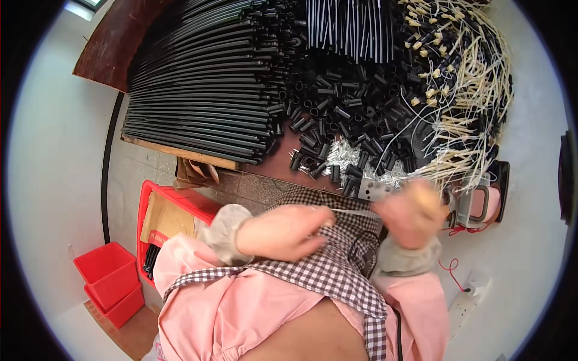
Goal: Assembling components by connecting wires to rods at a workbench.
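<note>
One thin white strand [355, 212] stretches between the person's hands, above the dark-and-white checked cloth apron [325, 271], its long axis running left to right, nearly level. The left hand [286, 231], back upward, fingers pointing right, pinches the strand's left end. The right hand [412, 213], raised on a near-upright forearm, meets the other end, too blurred for me to tell its grip. Two red plastic bins [103, 268] sit stacked beside one larger red plastic tub [194, 201].
</note>
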